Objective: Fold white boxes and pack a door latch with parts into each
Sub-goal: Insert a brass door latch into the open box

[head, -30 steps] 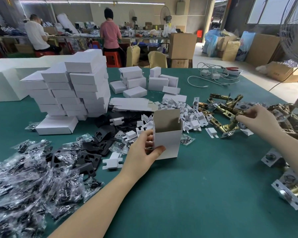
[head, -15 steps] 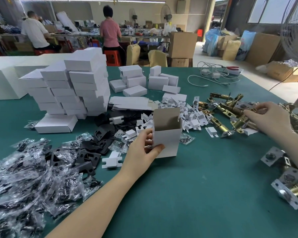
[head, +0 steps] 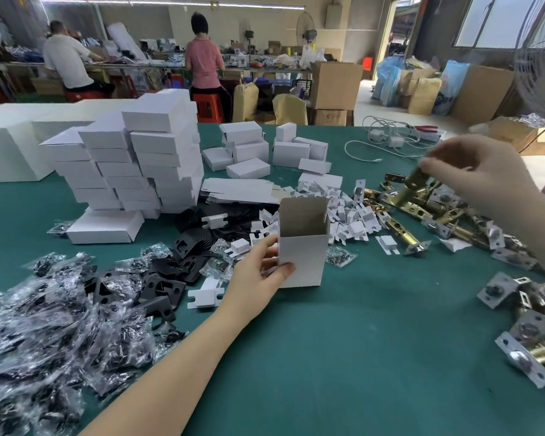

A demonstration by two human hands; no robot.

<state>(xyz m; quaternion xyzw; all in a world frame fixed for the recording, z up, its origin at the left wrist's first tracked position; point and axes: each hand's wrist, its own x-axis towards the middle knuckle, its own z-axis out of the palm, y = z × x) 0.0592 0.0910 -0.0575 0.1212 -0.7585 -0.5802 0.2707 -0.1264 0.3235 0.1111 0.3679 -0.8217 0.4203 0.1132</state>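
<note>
Open white box (head: pixel 301 247) stands upright on the green tabletop (head: pixel 343 357), top flaps up, brown card inside, nothing visible in it. Left hand (head: pixel 257 278) grips its left side, thumb across the front face, fingers curled round the back

Right hand (head: pixel 475 174) pinches a brass door latch (head: pixel 409 190) by its upper end, lifted off the latch pile (head: pixel 447 212), hanging at a slant, up and right of the box, well apart from it

Risks, my read:
- latch comes in tilted, clips a raised flap, thin card creases or the box tips; only one hand steadies it
- pinch is at one end of a smooth metal tube, so it could swing or slip
- faceplate end is wider than the tube, may catch on the box mouth

Materials: box is matte thin card, sharp folds. Latches are shiny brass cylinders with flat silver plates. Small white card inserts (head: pixel 353 221) scattered behind the box, black plates (head: pixel 167 284) and crinkly clear bags of parts (head: pixel 44 335) on the left, stack of closed white boxes (head: pixel 139 162) behind
</note>
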